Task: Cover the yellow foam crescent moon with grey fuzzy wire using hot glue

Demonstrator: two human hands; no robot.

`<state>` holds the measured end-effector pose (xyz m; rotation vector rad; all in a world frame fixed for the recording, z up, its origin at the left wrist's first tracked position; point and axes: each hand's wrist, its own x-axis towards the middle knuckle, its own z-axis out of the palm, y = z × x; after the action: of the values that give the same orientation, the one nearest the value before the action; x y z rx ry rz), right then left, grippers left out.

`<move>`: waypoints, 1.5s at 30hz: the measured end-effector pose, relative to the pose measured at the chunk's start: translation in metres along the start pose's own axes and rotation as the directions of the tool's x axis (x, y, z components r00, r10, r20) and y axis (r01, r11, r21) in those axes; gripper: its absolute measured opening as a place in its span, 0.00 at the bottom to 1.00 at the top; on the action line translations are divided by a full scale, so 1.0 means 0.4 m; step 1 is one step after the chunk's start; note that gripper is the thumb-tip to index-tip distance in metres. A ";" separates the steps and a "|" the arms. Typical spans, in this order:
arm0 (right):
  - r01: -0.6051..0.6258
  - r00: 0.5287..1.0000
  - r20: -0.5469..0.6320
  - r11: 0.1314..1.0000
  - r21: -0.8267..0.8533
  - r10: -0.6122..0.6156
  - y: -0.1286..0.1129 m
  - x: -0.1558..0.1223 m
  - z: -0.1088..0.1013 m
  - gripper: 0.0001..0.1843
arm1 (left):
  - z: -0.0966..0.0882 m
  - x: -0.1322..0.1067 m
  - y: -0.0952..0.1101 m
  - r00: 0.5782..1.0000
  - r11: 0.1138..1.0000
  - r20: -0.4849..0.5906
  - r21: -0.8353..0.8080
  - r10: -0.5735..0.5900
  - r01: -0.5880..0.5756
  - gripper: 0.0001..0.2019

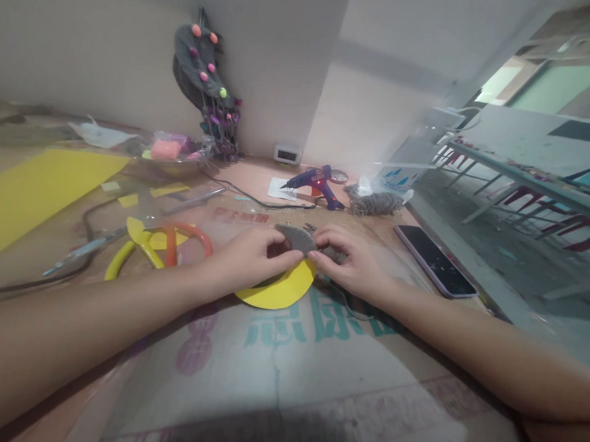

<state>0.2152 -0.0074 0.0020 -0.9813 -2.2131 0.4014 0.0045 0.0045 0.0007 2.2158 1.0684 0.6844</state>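
Note:
My left hand and my right hand meet over a round yellow paper disc lying on the printed table cover. Between their fingertips they pinch a small grey ribbed piece that rests on the disc's far edge. Part of the grey piece is hidden under my fingers. Both forearms reach in from the bottom corners.
Scissors with orange and yellow handles lie to the left. A blue glue gun and a grey twine bundle sit farther back. A phone lies to the right near the table edge. A yellow sheet lies far left.

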 end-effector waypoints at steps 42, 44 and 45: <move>0.072 0.997 0.004 0.997 -0.019 -0.072 0.008 -0.006 -0.003 0.07 | 0.003 0.000 -0.005 0.999 1.000 0.039 -0.001 -0.031 0.031 0.22; 0.059 0.998 0.001 0.998 0.003 -0.059 0.008 -0.004 -0.005 0.08 | 0.003 0.000 -0.004 0.999 0.999 0.039 -0.001 -0.037 0.037 0.22; 0.048 0.999 0.000 0.999 0.010 -0.048 0.008 -0.004 -0.006 0.08 | 0.003 -0.001 -0.004 0.999 0.999 0.038 -0.004 -0.038 0.038 0.22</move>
<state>0.2191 -0.0064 0.0015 -0.9209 -2.2284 0.3899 0.0044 0.0047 -0.0013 2.1897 1.0861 0.6256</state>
